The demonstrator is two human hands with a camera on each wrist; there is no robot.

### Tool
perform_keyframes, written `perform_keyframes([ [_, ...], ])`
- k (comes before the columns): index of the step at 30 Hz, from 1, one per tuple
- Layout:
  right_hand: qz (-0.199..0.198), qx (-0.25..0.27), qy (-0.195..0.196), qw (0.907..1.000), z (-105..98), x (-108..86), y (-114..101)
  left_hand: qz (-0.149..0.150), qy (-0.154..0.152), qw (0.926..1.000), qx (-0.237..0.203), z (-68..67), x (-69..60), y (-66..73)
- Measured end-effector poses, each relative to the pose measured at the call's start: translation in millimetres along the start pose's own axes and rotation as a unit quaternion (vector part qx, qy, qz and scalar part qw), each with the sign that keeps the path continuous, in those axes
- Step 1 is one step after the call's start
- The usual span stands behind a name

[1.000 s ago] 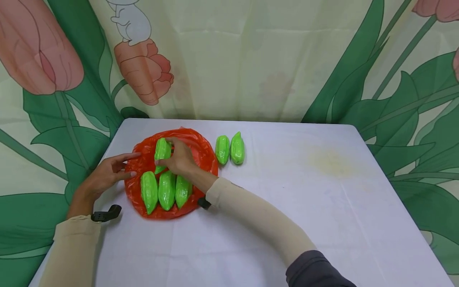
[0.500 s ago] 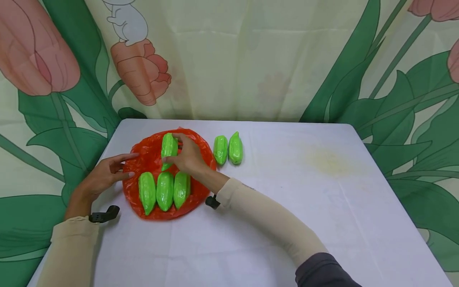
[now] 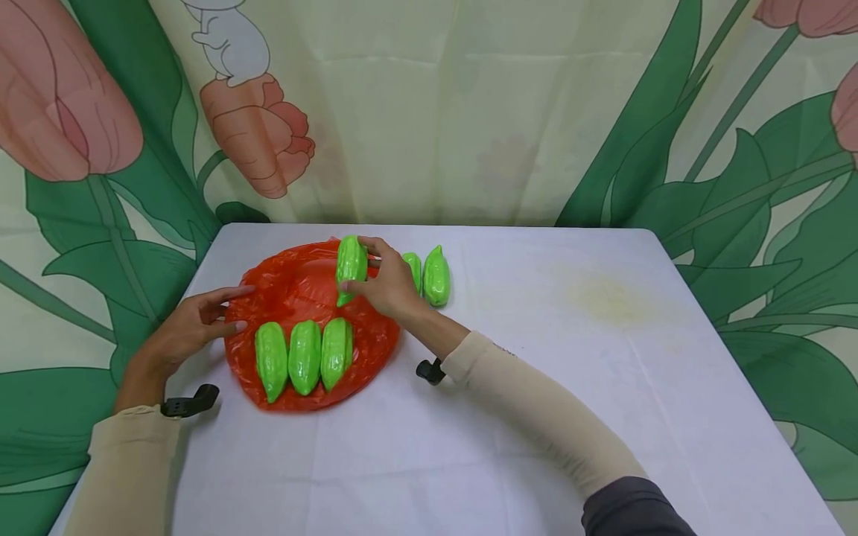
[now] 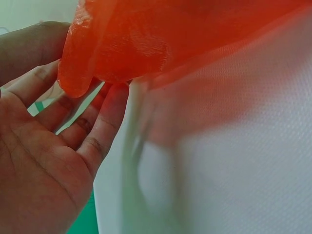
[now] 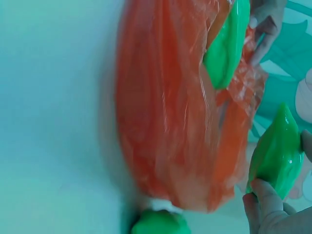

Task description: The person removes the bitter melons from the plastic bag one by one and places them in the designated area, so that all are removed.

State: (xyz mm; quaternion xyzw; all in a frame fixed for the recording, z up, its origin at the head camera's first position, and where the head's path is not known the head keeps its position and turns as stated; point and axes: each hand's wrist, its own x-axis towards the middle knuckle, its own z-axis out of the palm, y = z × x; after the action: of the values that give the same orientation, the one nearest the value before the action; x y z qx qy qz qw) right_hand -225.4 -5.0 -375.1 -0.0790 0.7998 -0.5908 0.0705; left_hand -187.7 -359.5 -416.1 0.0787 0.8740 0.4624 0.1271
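A round container covered in red plastic (image 3: 295, 283) stands at the table's left, with three green ridged vegetables (image 3: 304, 357) side by side in its near part. Above its right side my right hand (image 3: 392, 279) pinches another green vegetable (image 3: 351, 268) between thumb and fingers; the right wrist view shows that vegetable (image 5: 277, 156) clear of the red plastic. My left hand (image 3: 191, 331) holds the container's left edge, thumb and fingers around the red plastic (image 4: 117, 44), as the left wrist view shows.
Two more green vegetables (image 3: 437, 277) lie on the white table (image 3: 536, 372) right of the container, one partly behind my right hand. A printed curtain (image 3: 415, 112) hangs behind the table's far edge.
My right hand has moved right and slightly away from me, carrying the green vegetable from the container's middle to its right side. My left hand has stayed at the edge.
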Motion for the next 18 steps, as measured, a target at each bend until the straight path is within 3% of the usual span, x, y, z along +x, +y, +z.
perform_keyframes([
  [18,0.005,-0.014,0.049,0.9987,-64,-10.8,7,0.000,-0.005,1.0000,0.002,-2.0,1.3,1.3],
])
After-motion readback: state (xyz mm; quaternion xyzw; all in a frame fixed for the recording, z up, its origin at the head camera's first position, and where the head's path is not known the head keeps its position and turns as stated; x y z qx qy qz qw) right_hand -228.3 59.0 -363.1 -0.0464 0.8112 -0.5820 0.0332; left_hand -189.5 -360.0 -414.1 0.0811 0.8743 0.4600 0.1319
